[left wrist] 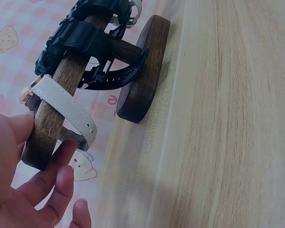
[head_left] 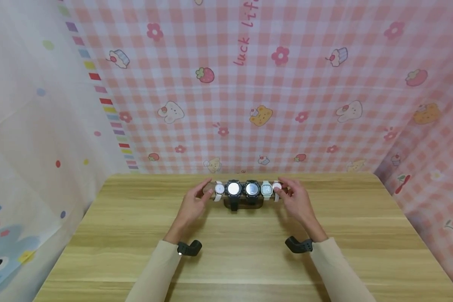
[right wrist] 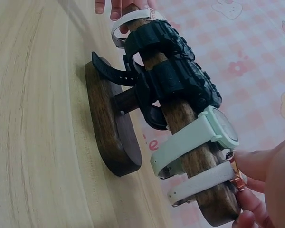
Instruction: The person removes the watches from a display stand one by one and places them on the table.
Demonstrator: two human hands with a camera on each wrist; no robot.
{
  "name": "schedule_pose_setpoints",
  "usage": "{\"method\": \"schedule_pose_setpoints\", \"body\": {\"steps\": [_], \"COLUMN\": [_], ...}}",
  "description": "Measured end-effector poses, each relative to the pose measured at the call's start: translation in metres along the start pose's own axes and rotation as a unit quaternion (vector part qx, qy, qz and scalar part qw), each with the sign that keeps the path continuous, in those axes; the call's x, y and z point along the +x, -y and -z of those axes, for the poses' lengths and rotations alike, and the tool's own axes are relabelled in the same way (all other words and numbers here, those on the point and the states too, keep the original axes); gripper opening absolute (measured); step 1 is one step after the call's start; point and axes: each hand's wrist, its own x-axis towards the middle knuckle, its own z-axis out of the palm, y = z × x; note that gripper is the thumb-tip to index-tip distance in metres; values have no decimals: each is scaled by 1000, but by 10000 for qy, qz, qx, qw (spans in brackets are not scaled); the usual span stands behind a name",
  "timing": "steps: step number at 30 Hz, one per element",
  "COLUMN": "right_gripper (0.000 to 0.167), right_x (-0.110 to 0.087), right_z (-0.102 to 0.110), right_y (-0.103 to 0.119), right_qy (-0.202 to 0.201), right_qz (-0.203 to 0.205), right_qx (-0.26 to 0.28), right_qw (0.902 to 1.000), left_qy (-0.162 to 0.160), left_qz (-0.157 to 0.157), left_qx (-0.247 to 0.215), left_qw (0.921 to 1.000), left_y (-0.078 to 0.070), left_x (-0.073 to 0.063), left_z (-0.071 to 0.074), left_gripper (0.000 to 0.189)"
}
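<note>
A dark wooden watch stand [right wrist: 107, 118] with a crossbar on an oval base stands near the table's back edge. My left hand [head_left: 192, 202] grips the left end of its bar, thumb on one side and fingers underneath, beside a white-strapped watch [left wrist: 61, 102]. Two chunky black watches [head_left: 233, 188] circle the middle of the bar, their straps hanging down. To their right sits a pale green square watch [head_left: 266, 189]. At the right end my right hand [head_left: 298, 203] pinches another white-strapped watch [right wrist: 204, 181] with a rose-gold case, its thumb over the dial in the head view.
The wood-grain table [head_left: 230, 251] runs back to a pink checked cloth [head_left: 226, 96] with cartoon prints. A whitish printed cloth [head_left: 41, 126] hangs on the left side. Dark wrist cameras [head_left: 190, 248] are strapped at both sleeves.
</note>
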Motion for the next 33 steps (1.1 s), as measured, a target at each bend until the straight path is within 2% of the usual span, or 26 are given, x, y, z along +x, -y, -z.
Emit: {"method": "schedule_pose_setpoints", "body": {"steps": [15, 28, 33], "right_gripper": [40, 34, 34], "right_x": [1, 1, 0], "right_z": [3, 11, 13], "right_y": [1, -4, -10], "right_qy": [202, 21, 84], "right_qz": [-121, -135, -234], "right_qx": [-223, -237, -132], "right_qw": [9995, 9996, 9996], "left_qy": [30, 38, 3], "left_qz": [-181, -195, -145], "left_qx": [106, 122, 81], "left_qw": [9998, 9997, 9999], "left_y": [0, 1, 2], "left_x": [0, 2, 2], "left_z": [2, 1, 1], "left_gripper": [42, 41, 41]}}
